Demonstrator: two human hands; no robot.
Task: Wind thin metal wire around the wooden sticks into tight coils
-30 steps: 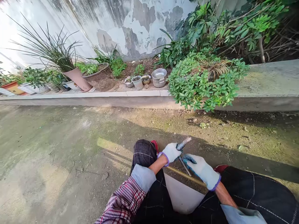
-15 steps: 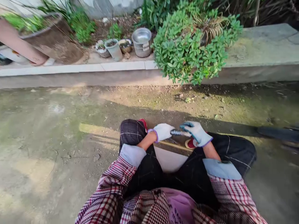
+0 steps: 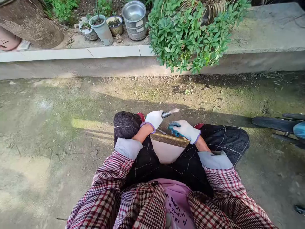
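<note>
I sit with a white pot [image 3: 166, 152] between my knees; its rim has a gold band. My left hand [image 3: 153, 118], in a white glove with a purple cuff, is closed round a short tool [image 3: 169, 113] with a dark grip and a pale tip that points right. My right hand [image 3: 183, 129], in a white glove with blue fingertips, hovers over the pot's rim just right of the tool, fingers curled. A thin grey rod [image 3: 163, 131] lies between the two hands; I cannot tell whether the right hand holds it.
A concrete ledge [image 3: 114, 52] runs across the back with small pots [image 3: 103, 30], a metal bucket [image 3: 135, 19] and a leafy green bush [image 3: 188, 35] hanging over it. Mossy concrete ground surrounds me. A dark object [image 3: 276, 124] lies on the ground at right.
The camera has tilted down, so my jacket and lap now show. My hands, which met at the tool half a second ago, have parted; the right hand has dropped a little below the tool.
</note>
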